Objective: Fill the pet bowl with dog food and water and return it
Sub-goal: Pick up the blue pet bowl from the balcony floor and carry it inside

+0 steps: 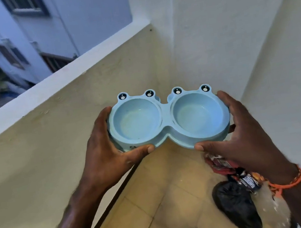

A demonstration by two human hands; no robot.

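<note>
The pet bowl [168, 119], a light blue double dish with frog eyes, is being held up level in the air over a tiled balcony floor [151, 212], and both wells are looking empty. The left hand [108, 150] and right hand [241, 135] are each curling fingers around an end, thumbs on the near rim. It's probably light, stiff plastic, so gripping both ends makes sense, especially once water's sloshing in it; a black bag [237, 206] is lying below.

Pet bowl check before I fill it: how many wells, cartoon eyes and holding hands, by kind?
Wells in the blue double pet bowl: 2, both empty
Cartoon eyes on its far rim: 4
Hands gripping it: 2, left hand and right hand
Total: 8
</note>
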